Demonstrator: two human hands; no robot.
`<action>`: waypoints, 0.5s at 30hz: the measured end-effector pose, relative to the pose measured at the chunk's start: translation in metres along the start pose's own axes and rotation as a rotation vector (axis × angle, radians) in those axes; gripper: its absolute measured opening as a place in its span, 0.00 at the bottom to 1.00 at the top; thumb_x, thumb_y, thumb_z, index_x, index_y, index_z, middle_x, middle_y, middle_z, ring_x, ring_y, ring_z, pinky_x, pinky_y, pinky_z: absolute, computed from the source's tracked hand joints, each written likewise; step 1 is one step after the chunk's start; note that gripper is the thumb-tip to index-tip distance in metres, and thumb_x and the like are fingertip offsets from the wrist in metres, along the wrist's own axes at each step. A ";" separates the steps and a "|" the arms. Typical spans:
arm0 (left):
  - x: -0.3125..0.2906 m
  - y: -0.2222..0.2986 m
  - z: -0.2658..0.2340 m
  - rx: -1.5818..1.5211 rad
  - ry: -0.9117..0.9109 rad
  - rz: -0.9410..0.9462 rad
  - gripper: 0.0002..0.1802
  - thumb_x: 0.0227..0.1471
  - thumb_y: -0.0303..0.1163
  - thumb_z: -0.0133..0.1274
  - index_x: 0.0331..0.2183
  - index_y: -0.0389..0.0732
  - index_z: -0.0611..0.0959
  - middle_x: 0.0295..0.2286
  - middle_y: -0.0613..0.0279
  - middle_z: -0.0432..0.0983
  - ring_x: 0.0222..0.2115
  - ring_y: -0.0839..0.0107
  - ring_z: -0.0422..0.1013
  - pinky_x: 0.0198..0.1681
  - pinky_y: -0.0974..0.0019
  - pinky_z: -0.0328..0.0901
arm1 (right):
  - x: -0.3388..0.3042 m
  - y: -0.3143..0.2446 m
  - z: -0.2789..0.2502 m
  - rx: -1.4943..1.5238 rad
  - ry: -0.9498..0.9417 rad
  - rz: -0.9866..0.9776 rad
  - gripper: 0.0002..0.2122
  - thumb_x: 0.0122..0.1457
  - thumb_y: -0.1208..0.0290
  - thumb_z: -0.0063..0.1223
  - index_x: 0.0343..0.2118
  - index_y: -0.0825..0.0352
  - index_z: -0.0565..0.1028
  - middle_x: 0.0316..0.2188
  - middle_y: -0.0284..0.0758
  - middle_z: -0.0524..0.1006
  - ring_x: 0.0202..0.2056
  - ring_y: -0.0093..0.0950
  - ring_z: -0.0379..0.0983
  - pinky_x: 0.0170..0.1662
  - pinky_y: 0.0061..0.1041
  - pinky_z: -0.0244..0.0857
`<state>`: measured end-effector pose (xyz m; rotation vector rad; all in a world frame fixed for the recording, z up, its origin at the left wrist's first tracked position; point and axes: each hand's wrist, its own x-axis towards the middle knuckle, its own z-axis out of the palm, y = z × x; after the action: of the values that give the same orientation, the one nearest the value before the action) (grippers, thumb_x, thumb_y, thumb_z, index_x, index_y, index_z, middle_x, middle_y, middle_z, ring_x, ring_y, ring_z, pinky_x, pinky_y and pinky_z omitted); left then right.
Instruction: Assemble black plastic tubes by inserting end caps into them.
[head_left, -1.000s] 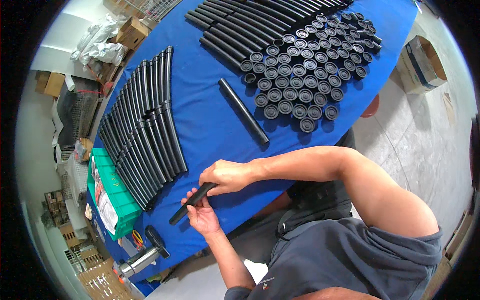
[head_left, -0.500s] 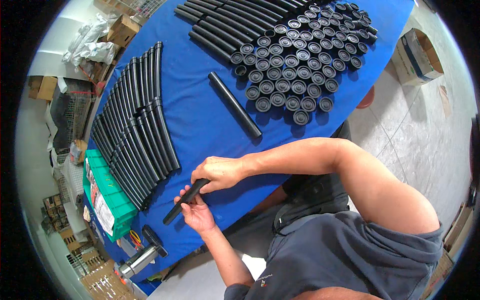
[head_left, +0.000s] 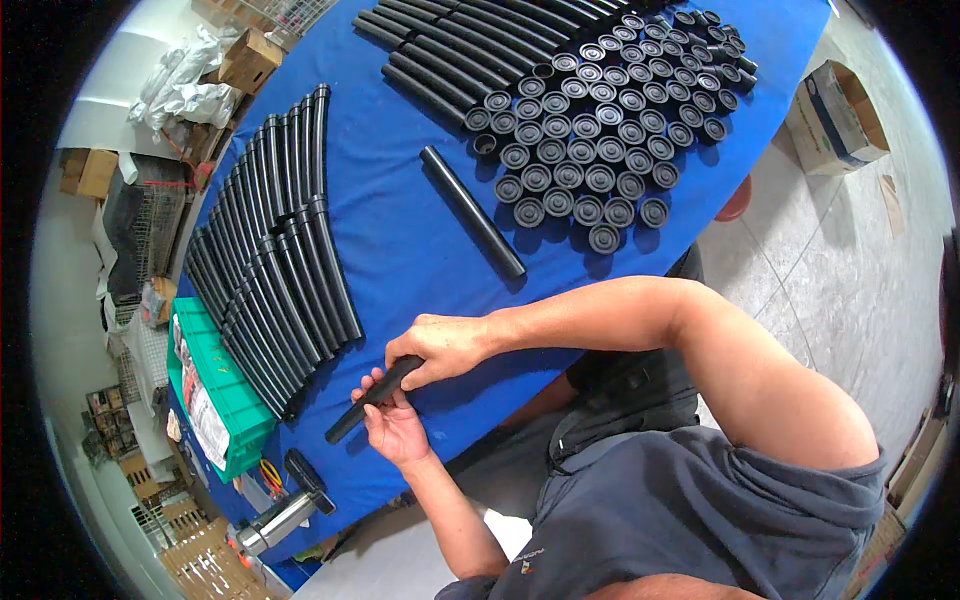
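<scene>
both hands close on one short black tube (head_left: 372, 400) held just above the near edge of the blue table cover (head_left: 400, 230): the right hand (head_left: 440, 345) wraps its upper end from above, fingers curled tight round it, while the left hand (head_left: 392, 425) cups the lower part from beneath, thumb along its side. the tube looks smooth, matte and rigid, probably plastic, so my guess is it could twist or slide out of the grip and drop off the table edge if either hand slackens. just left lies a row of long, slightly curved black tubes (head_left: 270, 260), ribbed at their joints. further up, a single straight black tube (head_left: 472, 212) lies alone, and beyond it a packed cluster of round black caps (head_left: 600, 130), each with a ringed top. a green crate (head_left: 215, 400) sits at the left edge
</scene>
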<state>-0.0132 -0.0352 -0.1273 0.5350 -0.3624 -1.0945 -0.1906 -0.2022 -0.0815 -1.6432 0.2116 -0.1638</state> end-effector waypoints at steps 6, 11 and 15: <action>0.000 0.003 -0.004 -0.084 -0.033 -0.049 0.16 0.58 0.27 0.51 0.48 0.35 0.76 0.52 0.48 0.69 0.57 0.54 0.63 0.63 0.49 0.59 | 0.002 0.019 0.011 -0.418 0.236 -0.522 0.15 0.50 0.68 0.58 0.39 0.68 0.74 0.31 0.45 0.77 0.35 0.45 0.75 0.35 0.43 0.69; 0.003 0.000 0.000 -0.045 -0.052 -0.046 0.16 0.60 0.29 0.48 0.49 0.32 0.74 0.54 0.46 0.66 0.59 0.54 0.60 0.62 0.49 0.59 | 0.010 0.027 0.006 -0.281 0.176 -0.413 0.18 0.52 0.69 0.58 0.45 0.67 0.71 0.32 0.42 0.74 0.31 0.46 0.74 0.33 0.41 0.68; 0.001 0.003 0.001 -0.093 -0.040 -0.060 0.16 0.60 0.26 0.49 0.49 0.32 0.74 0.53 0.46 0.68 0.58 0.53 0.61 0.63 0.50 0.59 | 0.004 0.019 0.009 -0.352 0.254 -0.511 0.14 0.51 0.68 0.57 0.38 0.70 0.72 0.31 0.45 0.76 0.36 0.46 0.74 0.37 0.43 0.68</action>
<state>-0.0114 -0.0349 -0.1253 0.4443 -0.3299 -1.1750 -0.1857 -0.1963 -0.1017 -2.0014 0.0048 -0.7617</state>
